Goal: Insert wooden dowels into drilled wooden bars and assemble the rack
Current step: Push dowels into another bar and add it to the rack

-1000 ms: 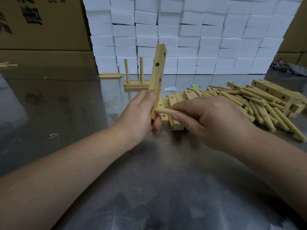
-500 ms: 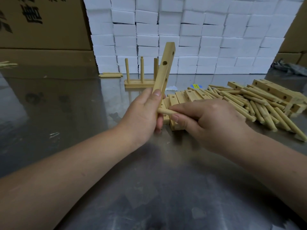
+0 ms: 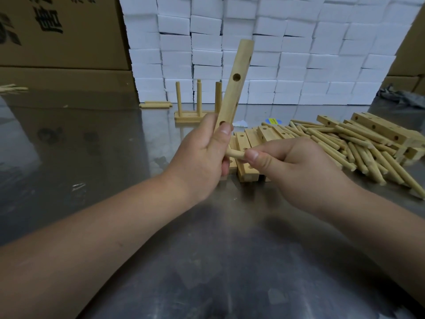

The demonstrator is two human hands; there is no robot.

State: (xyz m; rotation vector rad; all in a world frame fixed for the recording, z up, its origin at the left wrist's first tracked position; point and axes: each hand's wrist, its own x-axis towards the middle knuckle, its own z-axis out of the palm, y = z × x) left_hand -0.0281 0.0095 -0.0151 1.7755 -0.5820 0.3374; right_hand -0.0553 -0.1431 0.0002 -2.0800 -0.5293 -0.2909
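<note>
Pale wood bar (image 3: pixel 234 88): its lower end is buried in your left hand (image 3: pixel 202 157), so I can't tell whether the dowel (image 3: pixel 234 154) tip sits in a hole or just against the bar. Most of that dowel is hidden too. Your right hand (image 3: pixel 294 166) pinches it between thumb and curled fingers, and only a short stub shows. Left hand grips the bar, thumb laid up its face just below a hole. The row of bars (image 3: pixel 246 157) on the counter (image 3: pixel 207 261) is partly behind both hands. The dowel pile (image 3: pixel 345 146) and the stacked bars (image 3: pixel 377 130) are cut off at the right edge. One post of the small rack (image 3: pixel 197 104) is partly behind the raised bar.

Room: a wide stretch of reflective metal counter lies between you and the hands, and off to the left. A wall of white boxes (image 3: pixel 299 54) closes the far side, with cardboard cartons (image 3: pixel 57 31) at far left. Two loose dowels (image 3: pixel 155 104) lie at the foot of the boxes, left of the rack.

The bar is held above the counter with its top leaning right. Round holes are drilled on two faces, two visible on the face toward you.
</note>
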